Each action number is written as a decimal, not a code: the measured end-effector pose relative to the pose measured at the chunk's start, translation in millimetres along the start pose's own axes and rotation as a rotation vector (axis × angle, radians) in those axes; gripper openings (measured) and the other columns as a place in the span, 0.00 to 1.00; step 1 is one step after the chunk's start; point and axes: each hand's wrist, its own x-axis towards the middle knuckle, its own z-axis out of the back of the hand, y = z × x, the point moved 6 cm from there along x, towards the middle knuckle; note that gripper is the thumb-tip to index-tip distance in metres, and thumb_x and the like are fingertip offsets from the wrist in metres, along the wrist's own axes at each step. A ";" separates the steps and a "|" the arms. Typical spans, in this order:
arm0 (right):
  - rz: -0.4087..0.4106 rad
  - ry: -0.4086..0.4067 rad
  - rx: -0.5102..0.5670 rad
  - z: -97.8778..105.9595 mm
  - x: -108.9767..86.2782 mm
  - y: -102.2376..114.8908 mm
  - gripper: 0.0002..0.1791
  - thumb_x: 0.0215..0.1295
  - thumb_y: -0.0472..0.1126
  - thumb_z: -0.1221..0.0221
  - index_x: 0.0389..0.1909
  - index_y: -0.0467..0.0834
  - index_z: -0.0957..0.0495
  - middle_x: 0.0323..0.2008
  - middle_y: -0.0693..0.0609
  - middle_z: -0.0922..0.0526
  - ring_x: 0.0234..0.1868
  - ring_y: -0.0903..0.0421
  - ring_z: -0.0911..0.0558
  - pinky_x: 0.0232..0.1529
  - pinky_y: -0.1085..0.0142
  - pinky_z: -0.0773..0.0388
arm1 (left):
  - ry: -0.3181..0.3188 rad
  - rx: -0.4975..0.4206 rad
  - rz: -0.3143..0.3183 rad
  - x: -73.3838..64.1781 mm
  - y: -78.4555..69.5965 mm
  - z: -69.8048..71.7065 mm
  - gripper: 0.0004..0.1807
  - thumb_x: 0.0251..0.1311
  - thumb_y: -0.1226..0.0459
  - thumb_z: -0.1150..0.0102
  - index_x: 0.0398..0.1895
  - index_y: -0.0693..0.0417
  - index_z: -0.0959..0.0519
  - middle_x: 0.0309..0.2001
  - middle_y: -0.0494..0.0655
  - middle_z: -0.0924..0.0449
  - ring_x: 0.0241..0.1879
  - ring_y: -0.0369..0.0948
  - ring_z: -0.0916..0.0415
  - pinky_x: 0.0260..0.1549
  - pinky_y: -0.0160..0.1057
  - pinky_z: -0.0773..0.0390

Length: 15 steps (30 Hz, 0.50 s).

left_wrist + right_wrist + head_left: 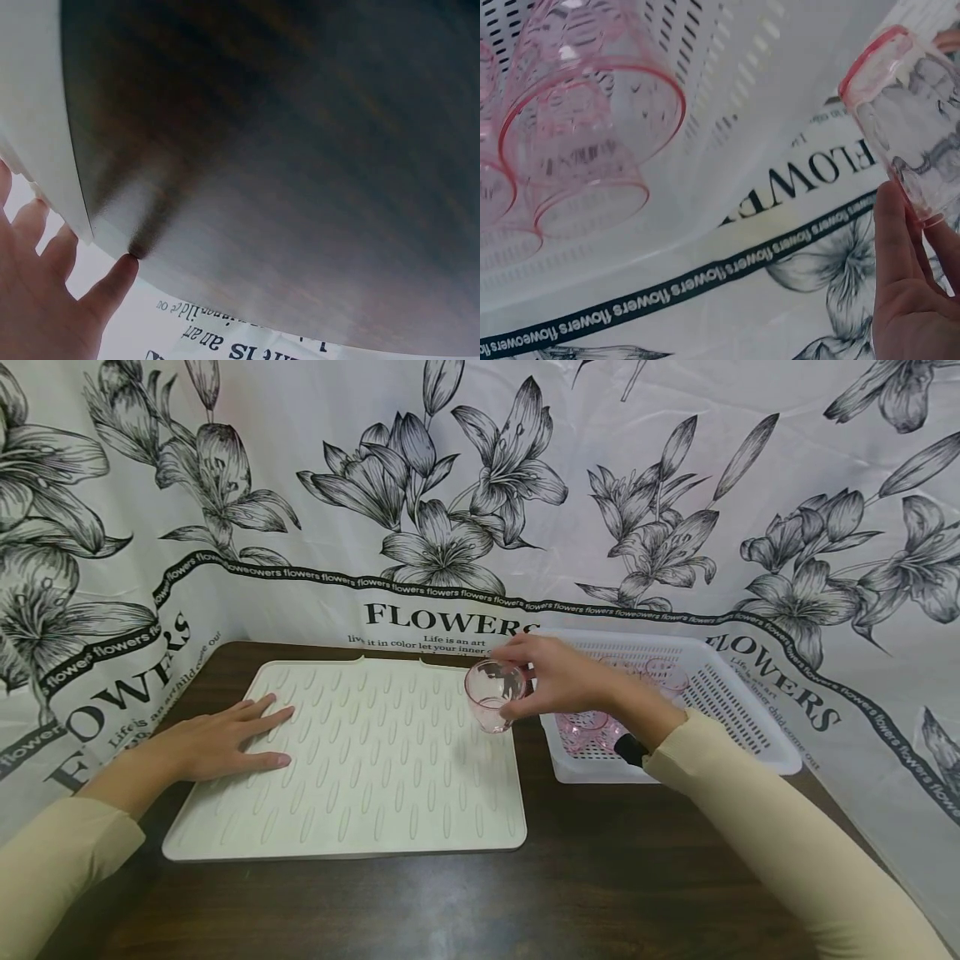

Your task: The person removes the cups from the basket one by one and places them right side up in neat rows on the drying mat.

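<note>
Right hand (553,675) around glass (487,698); left hand (217,743) spread on mat (360,760); other glasses (587,729) partly behind forearm (648,708)

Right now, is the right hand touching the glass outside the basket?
Touching. The head view plainly shows the right hand pinching the glass between its thumb and fingers.

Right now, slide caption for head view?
Right hand holds a clear cup near the right edge of the white mat; left hand rests on its left side; pink cups in basket.
</note>
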 end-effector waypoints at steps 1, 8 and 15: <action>-0.002 0.006 -0.012 -2.3 1.3 0.5 0.43 0.53 0.49 0.28 0.68 0.36 0.31 0.59 0.42 0.25 0.45 0.50 0.21 0.46 0.59 0.20 | 0.001 0.000 0.001 0.0 0.0 -0.1 0.50 0.60 0.30 0.50 0.78 0.48 0.43 0.77 0.64 0.51 0.71 0.69 0.50 0.55 0.73 0.38; 0.007 0.062 -0.051 -17.7 11.2 4.1 0.44 0.52 0.48 0.28 0.69 0.36 0.31 0.54 0.43 0.24 0.41 0.49 0.19 0.42 0.61 0.22 | 0.003 0.008 0.009 -0.6 1.5 -0.9 0.50 0.60 0.30 0.50 0.78 0.47 0.44 0.77 0.64 0.51 0.71 0.69 0.50 0.55 0.74 0.38; -0.014 0.123 -0.011 -32.0 18.5 3.3 0.42 0.53 0.46 0.28 0.68 0.35 0.30 0.58 0.42 0.24 0.53 0.48 0.19 0.52 0.59 0.21 | 0.002 -0.004 0.000 0.6 -0.3 0.0 0.50 0.60 0.30 0.50 0.78 0.48 0.43 0.77 0.64 0.51 0.72 0.69 0.50 0.56 0.74 0.39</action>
